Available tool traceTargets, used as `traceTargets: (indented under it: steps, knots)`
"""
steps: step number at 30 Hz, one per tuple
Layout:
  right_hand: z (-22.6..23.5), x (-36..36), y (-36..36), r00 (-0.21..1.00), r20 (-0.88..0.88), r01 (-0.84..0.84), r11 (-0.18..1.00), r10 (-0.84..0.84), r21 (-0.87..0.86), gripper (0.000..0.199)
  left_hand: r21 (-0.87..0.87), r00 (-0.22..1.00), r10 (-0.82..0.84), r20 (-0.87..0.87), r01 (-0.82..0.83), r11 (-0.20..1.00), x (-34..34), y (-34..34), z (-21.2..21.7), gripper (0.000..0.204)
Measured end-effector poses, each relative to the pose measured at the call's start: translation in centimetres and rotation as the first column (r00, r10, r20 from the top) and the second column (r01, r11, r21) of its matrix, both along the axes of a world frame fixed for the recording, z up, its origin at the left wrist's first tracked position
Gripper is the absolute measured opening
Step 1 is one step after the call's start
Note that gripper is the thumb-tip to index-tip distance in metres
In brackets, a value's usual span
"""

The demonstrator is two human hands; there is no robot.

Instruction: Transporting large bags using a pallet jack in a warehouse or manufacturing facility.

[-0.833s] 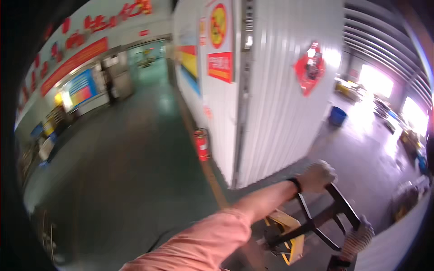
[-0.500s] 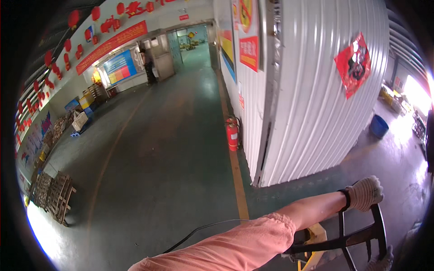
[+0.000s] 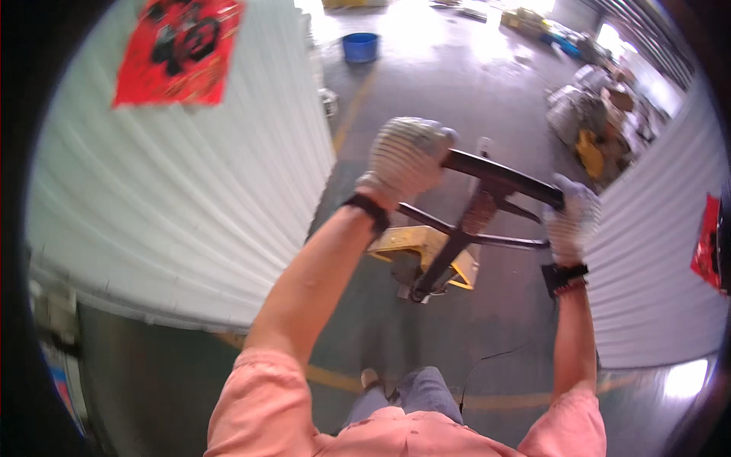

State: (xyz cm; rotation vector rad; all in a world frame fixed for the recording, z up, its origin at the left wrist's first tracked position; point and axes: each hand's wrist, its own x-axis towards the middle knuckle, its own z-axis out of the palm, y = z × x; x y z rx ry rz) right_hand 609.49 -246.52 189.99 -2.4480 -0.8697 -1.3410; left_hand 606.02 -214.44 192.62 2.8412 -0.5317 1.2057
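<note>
In front of me stands a pallet jack with a black handle (image 3: 477, 213) and a yellow base (image 3: 402, 238). My left hand (image 3: 407, 156), in a striped knit glove, is wrapped round the left end of the handle's top bar. At the bar's right end my right hand (image 3: 575, 221), gloved as well, is closed on the grip. Part of the base is hidden behind the handle.
White corrugated walls flank me at left (image 3: 205, 198) and right (image 3: 662, 228). Ahead are a blue tub (image 3: 360, 47) and, to the right, a heap of sacks (image 3: 586, 114). A thin cord (image 3: 476, 365) lies on the floor near my legs.
My view has swung to the right, from the long hall to the gap between the corrugated walls. The handle and both hands now sit mid-view; the right hand was barely visible before.
</note>
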Motion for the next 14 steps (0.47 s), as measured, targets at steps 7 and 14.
traceTargets:
  steps: [7,14]
  knots:
    - [-1.2,-5.6,-2.7,0.991,-0.109,0.079,0.997,-0.08,-0.017,0.038,0.05,0.98,-0.063,0.188,0.055,0.997,-4.8,-2.8,-2.1,0.033]
    - [-4.3,0.0,-4.6,0.975,-0.22,0.014,1.0,-0.017,-0.013,0.044,0.071,0.991,0.045,0.126,-0.055,0.996,2.2,-4.4,-6.1,0.02]
